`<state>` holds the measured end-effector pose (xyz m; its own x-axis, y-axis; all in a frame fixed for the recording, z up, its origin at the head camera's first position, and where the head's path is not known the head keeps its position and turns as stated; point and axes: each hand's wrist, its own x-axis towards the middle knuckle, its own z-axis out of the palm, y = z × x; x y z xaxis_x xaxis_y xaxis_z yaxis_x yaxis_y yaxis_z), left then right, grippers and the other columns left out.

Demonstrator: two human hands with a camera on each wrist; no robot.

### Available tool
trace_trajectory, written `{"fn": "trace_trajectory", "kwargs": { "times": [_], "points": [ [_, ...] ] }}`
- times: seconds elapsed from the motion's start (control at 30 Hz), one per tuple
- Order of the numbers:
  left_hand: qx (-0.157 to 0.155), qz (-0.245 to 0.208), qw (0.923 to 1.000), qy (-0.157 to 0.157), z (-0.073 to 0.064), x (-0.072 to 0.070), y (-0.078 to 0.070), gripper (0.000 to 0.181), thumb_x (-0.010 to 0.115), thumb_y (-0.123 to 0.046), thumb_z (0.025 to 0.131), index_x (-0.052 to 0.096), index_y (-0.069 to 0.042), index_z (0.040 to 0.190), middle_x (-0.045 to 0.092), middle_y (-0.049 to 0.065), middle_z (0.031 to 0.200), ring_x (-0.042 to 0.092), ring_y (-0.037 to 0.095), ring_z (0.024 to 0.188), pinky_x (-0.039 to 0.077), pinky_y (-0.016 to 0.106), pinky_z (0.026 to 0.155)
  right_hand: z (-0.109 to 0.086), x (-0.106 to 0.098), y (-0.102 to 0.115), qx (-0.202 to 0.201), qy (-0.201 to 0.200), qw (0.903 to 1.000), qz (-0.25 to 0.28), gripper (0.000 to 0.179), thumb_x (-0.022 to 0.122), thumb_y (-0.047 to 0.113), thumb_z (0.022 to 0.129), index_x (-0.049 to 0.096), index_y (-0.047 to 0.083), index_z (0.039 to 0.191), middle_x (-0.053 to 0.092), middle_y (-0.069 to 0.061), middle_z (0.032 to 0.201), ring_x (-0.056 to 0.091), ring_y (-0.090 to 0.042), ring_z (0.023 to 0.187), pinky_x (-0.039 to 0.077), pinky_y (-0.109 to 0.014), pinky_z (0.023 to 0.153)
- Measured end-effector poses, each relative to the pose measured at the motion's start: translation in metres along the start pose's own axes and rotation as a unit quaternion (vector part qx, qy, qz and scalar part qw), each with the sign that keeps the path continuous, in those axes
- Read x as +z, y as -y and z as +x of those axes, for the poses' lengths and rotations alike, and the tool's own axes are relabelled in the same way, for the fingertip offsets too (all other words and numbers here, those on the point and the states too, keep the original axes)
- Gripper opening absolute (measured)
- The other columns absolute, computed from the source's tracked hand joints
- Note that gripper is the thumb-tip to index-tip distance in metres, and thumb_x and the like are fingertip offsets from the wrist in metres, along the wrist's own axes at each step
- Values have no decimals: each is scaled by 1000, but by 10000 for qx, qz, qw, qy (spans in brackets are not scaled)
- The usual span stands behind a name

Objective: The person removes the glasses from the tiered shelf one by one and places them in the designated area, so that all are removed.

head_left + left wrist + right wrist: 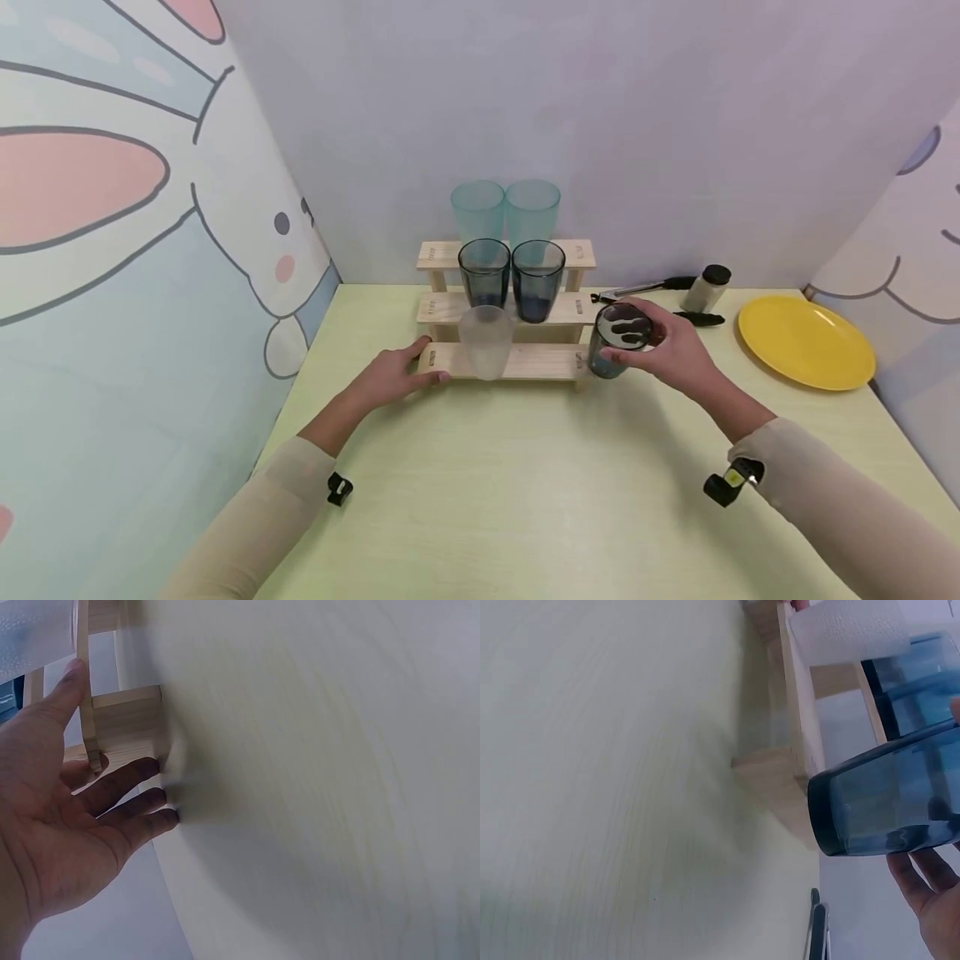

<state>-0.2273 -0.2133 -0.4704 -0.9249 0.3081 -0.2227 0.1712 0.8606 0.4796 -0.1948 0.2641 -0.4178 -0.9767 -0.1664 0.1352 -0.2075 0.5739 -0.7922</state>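
A three-tier wooden rack (536, 361) stands near the back wall. My left hand (390, 377) holds the left end of its lowest board, thumb above and index finger below; the other fingers spread near the tabletop in the left wrist view. In my right hand (678, 350) is a dark blue-grey glass (889, 799), gripped upright by its sides at the right end of the lowest board. A frosted clear cup (486, 343) occupies that board. Two matching dark glasses (538, 279) sit side by side on the middle tier, and two pale teal cups (531, 215) on the top one.
To the right of the rack lie metal tongs (645, 288) with a black handle and another black handle (703, 319). A small jar (706, 292) with a black lid is beside them. Farther right is a yellow plate (806, 342). Walls border the table's back and sides.
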Motion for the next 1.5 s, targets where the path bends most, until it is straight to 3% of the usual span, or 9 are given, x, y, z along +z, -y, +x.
{"fn": "trace_trajectory", "kwargs": {
  "times": [0.2,0.47,0.73,0.93,1.17,1.5],
  "points": [
    [-54,-31,10000,20,-1,-1,-1,106,69,-77,97,32,-18,176,58,31,160,64,31,115,55,50,97,3,-16,-21,294,-95,9995,-118,78,95,36,91,59,24,158,67,-12,151,66,-26,125,48,-13,87],
    [-41,-63,10000,40,0,-1,-2,106,69,-77,97,31,-18,176,58,30,160,62,30,111,54,46,93,11,-18,-49,655,3,9977,160,71,93,43,92,63,23,153,68,-10,149,71,-13,120,55,-17,84],
    [18,-40,10000,70,1,0,0,104,69,-77,98,33,-17,176,60,30,158,62,30,108,53,45,90,18,-16,-62,910,39,9957,179,75,90,51,93,60,25,156,65,-8,154,65,-28,133,52,-17,87],
    [43,-44,10000,33,2,2,2,105,68,-78,97,33,-18,176,62,29,155,61,29,106,51,43,88,25,-17,-66,950,78,9954,-44,85,90,51,93,51,24,164,60,-14,160,61,-35,138,48,-22,90],
    [34,-61,10000,53,2,2,2,106,68,-78,97,31,-18,176,58,28,161,61,29,110,53,44,92,31,-17,-71,748,162,9971,15,80,89,43,96,51,21,163,61,-17,157,62,-34,135,46,-13,88],
    [-18,-38,9999,99,4,1,2,107,69,-78,97,31,-18,176,64,28,153,61,28,104,49,39,82,32,-16,-74,776,248,9966,134,82,88,40,98,47,19,166,59,-17,159,61,-36,140,45,-10,89]
  ]
}}
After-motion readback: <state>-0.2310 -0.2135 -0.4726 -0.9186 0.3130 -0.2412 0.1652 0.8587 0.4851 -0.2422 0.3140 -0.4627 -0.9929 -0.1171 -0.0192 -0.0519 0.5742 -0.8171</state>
